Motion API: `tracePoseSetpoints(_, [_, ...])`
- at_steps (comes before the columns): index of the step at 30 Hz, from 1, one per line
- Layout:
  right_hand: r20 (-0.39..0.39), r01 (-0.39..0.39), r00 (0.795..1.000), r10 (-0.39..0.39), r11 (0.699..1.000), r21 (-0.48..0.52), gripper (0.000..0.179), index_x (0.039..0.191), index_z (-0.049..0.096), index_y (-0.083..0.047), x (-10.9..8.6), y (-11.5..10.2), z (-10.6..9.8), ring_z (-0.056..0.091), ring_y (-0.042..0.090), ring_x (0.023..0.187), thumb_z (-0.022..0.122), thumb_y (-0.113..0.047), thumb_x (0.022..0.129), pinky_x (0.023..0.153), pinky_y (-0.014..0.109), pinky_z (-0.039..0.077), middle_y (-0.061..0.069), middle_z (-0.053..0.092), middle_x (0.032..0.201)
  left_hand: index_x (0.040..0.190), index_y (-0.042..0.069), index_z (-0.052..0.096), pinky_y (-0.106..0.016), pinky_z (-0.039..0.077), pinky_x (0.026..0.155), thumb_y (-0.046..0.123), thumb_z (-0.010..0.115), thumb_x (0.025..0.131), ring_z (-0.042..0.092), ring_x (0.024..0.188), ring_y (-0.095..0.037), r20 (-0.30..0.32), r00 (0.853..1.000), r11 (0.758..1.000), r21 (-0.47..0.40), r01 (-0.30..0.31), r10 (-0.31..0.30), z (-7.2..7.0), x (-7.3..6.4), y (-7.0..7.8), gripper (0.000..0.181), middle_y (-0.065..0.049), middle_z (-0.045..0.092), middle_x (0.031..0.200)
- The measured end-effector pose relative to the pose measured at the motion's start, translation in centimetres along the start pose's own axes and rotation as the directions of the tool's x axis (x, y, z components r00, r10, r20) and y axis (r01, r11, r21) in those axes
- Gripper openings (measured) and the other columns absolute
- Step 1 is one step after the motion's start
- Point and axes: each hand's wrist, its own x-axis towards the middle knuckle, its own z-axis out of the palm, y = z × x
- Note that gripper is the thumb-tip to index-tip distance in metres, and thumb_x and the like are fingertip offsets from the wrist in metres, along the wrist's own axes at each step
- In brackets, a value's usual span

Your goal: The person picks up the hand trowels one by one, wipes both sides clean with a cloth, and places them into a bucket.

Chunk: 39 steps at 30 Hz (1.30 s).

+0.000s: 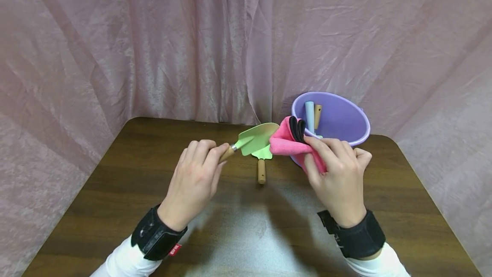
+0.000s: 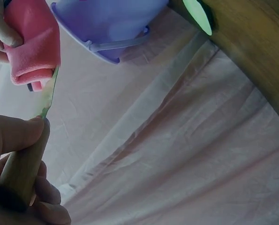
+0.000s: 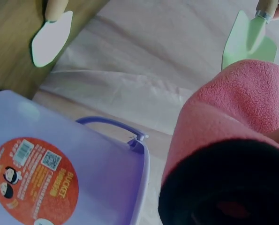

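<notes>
My left hand (image 1: 196, 176) grips the wooden handle of a green garden trowel (image 1: 254, 138), its blade tilted up and pointing right. A folded pink cloth (image 1: 286, 142) with black edging is pinched between the thumb and fingers of my right hand (image 1: 338, 172). In the left wrist view the tip of the trowel meets the cloth (image 2: 33, 44); whether it presses on it I cannot tell. Below the held blade a second green tool (image 1: 262, 168) with a wooden handle lies on the table, its blade partly hidden.
Behind my right hand a purple bucket (image 1: 340, 119) leans with its mouth toward me. Inside it stand a light blue handle (image 1: 309, 116) and a wooden handle (image 1: 317, 116). The brown table (image 1: 153, 153) ends at a pink curtain (image 1: 165, 46).
</notes>
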Motion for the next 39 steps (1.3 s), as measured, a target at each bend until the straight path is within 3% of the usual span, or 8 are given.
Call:
tracePoseSetpoints(19, [-0.122, 0.087, 0.988, -0.095, 0.994, -0.069, 0.025, 0.108, 0.076, -0.011, 0.3, -0.6, 0.1, 0.055, 0.033, 0.074, 0.068, -0.011, 0.084, 0.071, 0.058, 0.021, 0.011, 0.066, 0.09, 0.117, 0.002, 0.064, -0.033, 0.037, 0.065, 0.01, 0.069, 0.091, 0.043, 0.078, -0.025, 0.082, 0.997, 1.0, 0.02, 0.001, -0.002, 0.2, -0.3, 0.8, 0.027, -0.008, 0.054, 0.098])
tracePoseSetpoints(28, [-0.156, 0.143, 0.977, -0.146, 0.989, -0.031, 0.023, 0.104, 0.076, -0.009, 0.3, -1.6, 0.5, 0.057, 0.034, 0.078, 0.071, -0.009, 0.082, 0.07, 0.058, 0.022, 0.011, 0.067, 0.091, 0.119, 0.001, 0.062, -0.033, 0.04, 0.067, 0.007, 0.07, 0.09, 0.046, 0.083, -0.025, 0.166, 0.986, 1.0, 0.007, 0.018, -0.018, 0.2, -0.4, 1.4, 0.031, -0.008, 0.053, 0.101])
tracePoseSetpoints(33, [-0.193, 0.206, 0.961, -0.197, 0.978, 0.025, 0.022, 0.101, 0.077, -0.009, 0.5, -2.3, 0.7, 0.058, 0.033, 0.075, 0.068, -0.005, 0.081, 0.07, 0.056, 0.023, 0.01, 0.067, 0.088, 0.121, 0.002, 0.061, -0.035, 0.042, 0.07, 0.007, 0.071, 0.089, 0.047, 0.085, -0.025, 0.189, 0.982, 0.999, -0.028, 0.026, -0.021, 0.2, -0.5, 1.6, 0.034, -0.008, 0.053, 0.104])
tracePoseSetpoints(39, [-0.213, 0.32, 0.931, -0.297, 0.943, 0.086, 0.023, 0.101, 0.078, -0.009, 0.6, -2.9, 0.9, 0.056, 0.029, 0.071, 0.065, -0.004, 0.082, 0.071, 0.053, 0.024, 0.008, 0.069, 0.089, 0.123, 0.002, 0.06, -0.035, 0.043, 0.073, 0.009, 0.07, 0.091, 0.048, 0.088, -0.024, 0.215, 0.976, 0.997, -0.063, 0.046, -0.032, 0.2, -0.6, 1.8, 0.035, -0.006, 0.053, 0.105])
